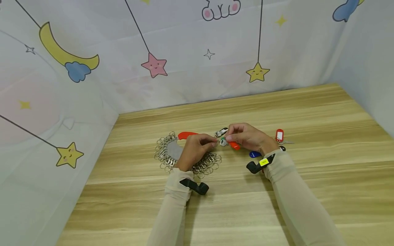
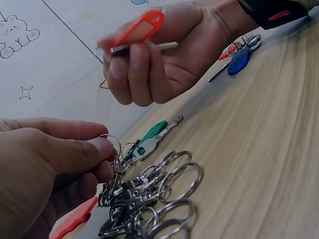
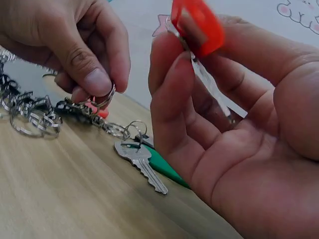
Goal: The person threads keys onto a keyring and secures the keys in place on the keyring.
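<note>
- With the left hand point(image 1: 197, 147), pinching a thin, round steel ring point(image 3: 110, 95) between thumb and forefinger.
- With the right hand point(image 1: 248, 136), at three o'clock from the left one, grasping a red plastic key tag with pale window point(image 3: 202, 27) together with its flat silver key point(image 3: 212, 89), above the table.
- Possibly losing the steel ring, because of pinching only its smooth edge with the fingertips.
- Possibly dropping the silver key, in case of loosening the fingers around the red tag too early.
- Possibly catching a wrong ring among the crowded shiny metal hooks with rings point(image 1: 209, 165), at five o'clock from the left hand, because of lying so densely.
- Possibly snagging the silver key with green plastic tag point(image 2: 159, 137), because of lying between both hands, at three o'clock from the left.
- Seeing underneath a light-brown, wood-grained table top point(image 1: 234, 212), bearing at nine o'clock from the left hand a grey fan-shaped plate point(image 1: 173, 149), and at six o'clock from the right hand a blue plastic tag point(image 1: 254, 154).
- Facing at twelve o'clock a white cloth curtain point(image 1: 191, 85), showing at ten o'clock a printed yellow crescent moon point(image 1: 61, 49).
</note>
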Demonstrator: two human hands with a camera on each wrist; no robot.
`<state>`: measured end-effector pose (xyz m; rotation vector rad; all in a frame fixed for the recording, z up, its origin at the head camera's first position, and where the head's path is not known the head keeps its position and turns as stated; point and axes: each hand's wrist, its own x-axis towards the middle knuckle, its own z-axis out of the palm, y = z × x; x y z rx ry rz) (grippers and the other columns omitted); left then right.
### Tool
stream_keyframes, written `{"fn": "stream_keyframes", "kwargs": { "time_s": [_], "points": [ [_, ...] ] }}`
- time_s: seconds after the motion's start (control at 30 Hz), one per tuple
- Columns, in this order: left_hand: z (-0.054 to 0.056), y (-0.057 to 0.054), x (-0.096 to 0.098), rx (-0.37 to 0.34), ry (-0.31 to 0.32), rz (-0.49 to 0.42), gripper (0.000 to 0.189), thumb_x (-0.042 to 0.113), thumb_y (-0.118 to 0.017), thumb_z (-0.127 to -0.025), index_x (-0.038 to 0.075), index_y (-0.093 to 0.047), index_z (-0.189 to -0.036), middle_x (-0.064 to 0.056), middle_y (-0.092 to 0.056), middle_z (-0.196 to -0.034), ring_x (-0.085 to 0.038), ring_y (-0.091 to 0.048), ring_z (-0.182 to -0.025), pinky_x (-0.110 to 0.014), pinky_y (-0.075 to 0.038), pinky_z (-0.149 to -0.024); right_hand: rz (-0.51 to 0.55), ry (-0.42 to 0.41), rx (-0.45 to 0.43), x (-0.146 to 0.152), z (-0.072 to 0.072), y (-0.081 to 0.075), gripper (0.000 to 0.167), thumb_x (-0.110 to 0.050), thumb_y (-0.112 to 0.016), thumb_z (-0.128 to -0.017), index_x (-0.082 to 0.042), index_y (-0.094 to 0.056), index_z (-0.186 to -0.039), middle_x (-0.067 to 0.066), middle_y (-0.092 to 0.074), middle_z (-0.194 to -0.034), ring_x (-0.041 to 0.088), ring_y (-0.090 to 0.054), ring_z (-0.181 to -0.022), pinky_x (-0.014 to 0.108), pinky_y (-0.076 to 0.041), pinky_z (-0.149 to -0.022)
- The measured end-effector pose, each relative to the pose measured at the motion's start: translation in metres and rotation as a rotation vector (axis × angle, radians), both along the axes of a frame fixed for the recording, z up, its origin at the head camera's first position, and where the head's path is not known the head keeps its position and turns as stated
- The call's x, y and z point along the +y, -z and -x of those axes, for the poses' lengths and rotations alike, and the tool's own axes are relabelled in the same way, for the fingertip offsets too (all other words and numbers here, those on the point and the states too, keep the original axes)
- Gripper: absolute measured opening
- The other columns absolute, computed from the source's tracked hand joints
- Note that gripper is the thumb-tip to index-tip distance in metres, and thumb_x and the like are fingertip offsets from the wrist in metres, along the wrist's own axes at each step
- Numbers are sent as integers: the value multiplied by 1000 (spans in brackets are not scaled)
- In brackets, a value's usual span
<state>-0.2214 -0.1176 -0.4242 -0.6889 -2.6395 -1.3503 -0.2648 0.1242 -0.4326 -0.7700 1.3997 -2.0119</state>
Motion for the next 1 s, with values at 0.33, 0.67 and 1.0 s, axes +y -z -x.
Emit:
{"fn": "stream_keyframes", "kwargs": {
  "time_s": [0.33, 0.67, 1.0],
  "points": [
    [2, 8, -3, 45, 40, -60, 16, -1, -76, -88, 13, -82, -94, 5, -74, -93, -6, -67, -85, -28, -54, -72, -213, 72, -26, -14, -6, -3, 13, 5, -65, -93, 0, -62, -82, 10, -64, -84, 17, -55, -69, 27, -44, -62],
    [2, 11, 1, 40, -69, -55, 10, 5, -80, -87, 12, -81, -94, 5, -74, -82, -9, -62, -64, -28, -49, -58, -337, 142, 36, -20, -6, -5, 8, 3, -72, -90, 4, -65, -87, 10, -64, -80, 15, -52, -67, 26, -42, -60],
    [2, 18, 1, 61, -31, -99, 9, 3, -78, -88, 11, -77, -92, 6, -70, -77, -9, -61, -64, -29, -50, -59, -395, 202, 45, -20, -7, -6, 10, -3, -72, -92, 4, -67, -89, 10, -62, -80, 16, -54, -67, 27, -44, -61]
  ]
}}
